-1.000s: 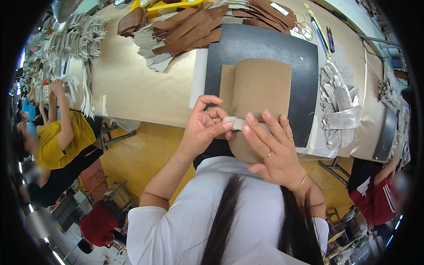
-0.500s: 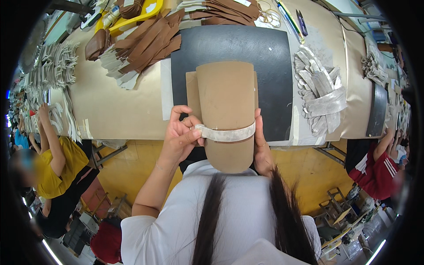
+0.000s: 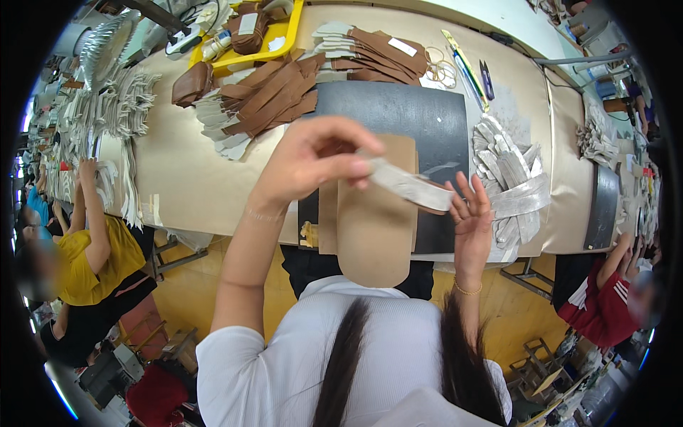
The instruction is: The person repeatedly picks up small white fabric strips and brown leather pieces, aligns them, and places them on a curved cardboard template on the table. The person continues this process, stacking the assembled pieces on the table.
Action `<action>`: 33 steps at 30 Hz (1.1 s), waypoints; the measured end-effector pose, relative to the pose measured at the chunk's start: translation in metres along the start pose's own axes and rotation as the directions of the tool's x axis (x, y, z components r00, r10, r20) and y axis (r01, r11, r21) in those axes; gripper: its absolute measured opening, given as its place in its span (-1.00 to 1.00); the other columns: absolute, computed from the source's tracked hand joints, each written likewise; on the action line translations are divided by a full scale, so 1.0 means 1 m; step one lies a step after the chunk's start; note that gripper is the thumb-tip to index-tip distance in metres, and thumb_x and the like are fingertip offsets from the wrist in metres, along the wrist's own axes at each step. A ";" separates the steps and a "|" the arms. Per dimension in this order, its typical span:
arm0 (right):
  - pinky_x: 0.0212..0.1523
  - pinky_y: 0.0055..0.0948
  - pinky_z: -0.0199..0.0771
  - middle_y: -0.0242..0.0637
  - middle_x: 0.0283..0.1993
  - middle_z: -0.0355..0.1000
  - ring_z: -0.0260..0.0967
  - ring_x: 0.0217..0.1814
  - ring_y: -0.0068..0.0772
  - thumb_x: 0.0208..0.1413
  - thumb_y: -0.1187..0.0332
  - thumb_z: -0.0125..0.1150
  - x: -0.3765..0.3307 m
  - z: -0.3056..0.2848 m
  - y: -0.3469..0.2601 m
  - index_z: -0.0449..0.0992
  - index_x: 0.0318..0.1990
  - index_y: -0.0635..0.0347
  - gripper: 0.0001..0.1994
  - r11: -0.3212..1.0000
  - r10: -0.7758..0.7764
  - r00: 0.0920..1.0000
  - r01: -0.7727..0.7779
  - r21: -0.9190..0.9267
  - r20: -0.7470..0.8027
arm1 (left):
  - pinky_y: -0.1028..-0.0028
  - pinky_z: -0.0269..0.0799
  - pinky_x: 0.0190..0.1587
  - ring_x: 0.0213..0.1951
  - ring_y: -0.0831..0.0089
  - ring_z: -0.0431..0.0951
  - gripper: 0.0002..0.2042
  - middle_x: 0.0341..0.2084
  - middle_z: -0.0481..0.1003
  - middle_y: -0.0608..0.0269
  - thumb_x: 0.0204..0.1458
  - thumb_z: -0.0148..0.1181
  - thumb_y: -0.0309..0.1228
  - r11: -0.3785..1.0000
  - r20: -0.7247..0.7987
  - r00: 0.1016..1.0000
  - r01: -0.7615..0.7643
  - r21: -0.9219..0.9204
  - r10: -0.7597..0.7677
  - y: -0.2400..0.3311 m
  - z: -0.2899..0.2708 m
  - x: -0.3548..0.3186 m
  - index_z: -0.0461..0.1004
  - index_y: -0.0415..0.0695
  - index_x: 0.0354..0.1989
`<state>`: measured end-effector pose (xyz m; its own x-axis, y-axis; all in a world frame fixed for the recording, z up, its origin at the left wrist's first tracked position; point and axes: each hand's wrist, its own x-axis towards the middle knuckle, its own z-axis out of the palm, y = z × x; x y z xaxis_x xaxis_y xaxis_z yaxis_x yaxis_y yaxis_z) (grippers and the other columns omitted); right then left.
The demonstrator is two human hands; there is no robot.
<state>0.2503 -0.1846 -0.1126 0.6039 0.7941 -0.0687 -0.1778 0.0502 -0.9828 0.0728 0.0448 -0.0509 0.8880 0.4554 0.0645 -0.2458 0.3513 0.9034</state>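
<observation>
Since the previous views, the pale grey paper strip (image 3: 409, 186) no longer lies banded across the tan rounded-end leather pieces (image 3: 373, 220); it is lifted clear, stretched between the two hands above the stack. The left hand (image 3: 316, 160) is raised and pinched shut on one end; the right hand (image 3: 469, 213) has fingers spread, and whether it grips the far end cannot be told. In my judgement the band is off and the bundle loose. The stack rests on one black rectangular cutting mat (image 3: 398, 124), at least two layers visible. One banded bundle of grey pieces (image 3: 509, 185) lies right; fanned brown leather pieces (image 3: 267, 96) lie beyond, uncountable.
</observation>
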 end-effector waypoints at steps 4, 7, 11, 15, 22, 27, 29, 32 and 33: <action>0.19 -0.23 0.26 0.04 0.22 0.22 0.29 0.19 -0.07 0.31 -0.08 -0.43 -0.001 -0.013 -0.014 0.21 0.16 0.41 -0.36 0.991 -0.103 0.989 0.093 -0.096 -0.104 | 0.60 0.43 -0.49 -0.53 0.54 0.48 -0.82 -0.48 0.47 0.22 -0.03 0.23 -0.59 0.995 0.127 0.991 -0.046 0.086 0.035 0.028 0.022 0.055 0.49 -0.28 -0.22; 0.17 -0.23 0.28 0.05 0.16 0.29 0.33 0.15 -0.11 0.30 -0.06 -0.35 -0.007 -0.023 -0.020 0.27 0.11 0.40 -0.39 0.980 -0.137 0.979 0.112 -0.164 -0.153 | 0.65 0.36 -0.52 -0.54 0.62 0.45 -0.80 -0.50 0.47 0.30 0.03 0.20 -0.51 0.996 -0.042 0.999 -0.031 0.084 0.035 0.008 -0.003 0.078 0.46 -0.27 -0.16; 0.15 -0.28 0.28 0.03 0.12 0.33 0.35 0.12 -0.15 0.31 -0.07 -0.38 -0.012 -0.034 -0.022 0.29 0.07 0.42 -0.38 0.969 -0.134 0.976 0.093 -0.231 -0.171 | 0.68 0.33 -0.54 -0.55 0.67 0.44 -0.78 -0.51 0.48 0.32 0.03 0.20 -0.50 0.933 -0.278 0.949 0.226 0.280 -0.146 -0.048 -0.072 0.074 0.46 -0.30 -0.15; 0.12 -0.33 0.28 -0.08 0.07 0.39 0.35 0.08 -0.23 0.32 0.13 -0.21 -0.004 -0.039 -0.031 0.39 -0.01 0.37 -0.56 0.896 -0.222 0.963 0.141 -0.421 -0.151 | 0.66 0.30 -0.62 -0.58 0.69 0.43 -0.76 -0.50 0.48 0.33 -0.03 0.27 -0.45 0.783 -0.424 0.882 0.409 0.468 -0.206 -0.059 -0.089 0.063 0.50 -0.27 -0.19; 0.04 -0.35 0.31 -0.20 -0.07 0.45 0.34 0.01 -0.16 0.03 0.56 0.16 0.022 -0.089 -0.059 0.56 -0.21 0.21 -0.84 0.295 -0.458 0.888 0.104 -0.950 -0.045 | 0.29 0.43 -0.25 -0.38 0.20 0.56 -0.73 -0.46 0.55 -0.04 0.02 0.15 -0.27 0.341 -0.346 0.801 0.189 0.921 0.489 -0.037 -0.123 0.118 0.56 -0.27 -0.30; 0.02 -0.29 0.32 -0.25 -0.06 0.43 0.31 0.02 -0.17 -0.07 0.55 0.21 0.043 -0.144 -0.057 0.58 -0.23 0.12 -0.78 0.104 -0.428 0.902 0.113 -0.988 0.058 | 0.25 0.43 -0.19 -0.33 0.01 0.55 -0.56 -0.43 0.54 -0.15 -0.02 0.17 -0.07 -0.023 -0.318 0.875 0.350 0.936 0.365 -0.037 -0.205 0.168 0.56 -0.30 -0.27; 0.04 -0.30 0.31 -0.28 -0.03 0.41 0.29 0.05 -0.19 -0.08 0.54 0.22 0.040 -0.155 -0.054 0.59 -0.24 0.09 -0.78 0.099 -0.380 0.923 0.109 -0.989 0.064 | 0.25 0.42 -0.15 -0.29 0.01 0.56 -0.57 -0.38 0.54 -0.17 -0.05 0.21 -0.08 -0.036 -0.405 0.882 0.425 0.904 0.240 -0.040 -0.191 0.178 0.57 -0.27 -0.28; 0.08 -0.29 0.28 -0.31 -0.01 0.39 0.27 0.07 -0.22 -0.09 0.53 0.22 0.035 -0.153 -0.055 0.60 -0.26 0.05 -0.79 0.059 -0.312 0.944 0.135 -0.989 0.110 | 0.25 0.42 -0.16 -0.28 0.03 0.57 -0.60 -0.41 0.55 -0.15 -0.08 0.25 -0.11 0.020 -0.441 0.881 0.444 0.896 0.175 -0.034 -0.166 0.181 0.58 -0.27 -0.31; 0.09 -0.30 0.26 -0.34 0.00 0.38 0.27 0.07 -0.25 -0.09 0.52 0.23 0.032 -0.150 -0.058 0.61 -0.26 0.03 -0.79 0.068 -0.264 0.958 0.135 -0.989 0.113 | 0.27 0.43 -0.18 -0.31 0.05 0.58 -0.64 -0.45 0.55 -0.12 -0.11 0.28 -0.14 0.012 -0.432 0.877 0.439 0.898 0.210 -0.036 -0.167 0.183 0.59 -0.26 -0.37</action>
<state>0.3962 -0.2526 -0.0838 0.5376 0.8158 0.2134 0.8377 -0.4879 -0.2453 0.1796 0.2522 -0.1422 0.5597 0.8263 0.0630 0.7362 -0.5307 0.4199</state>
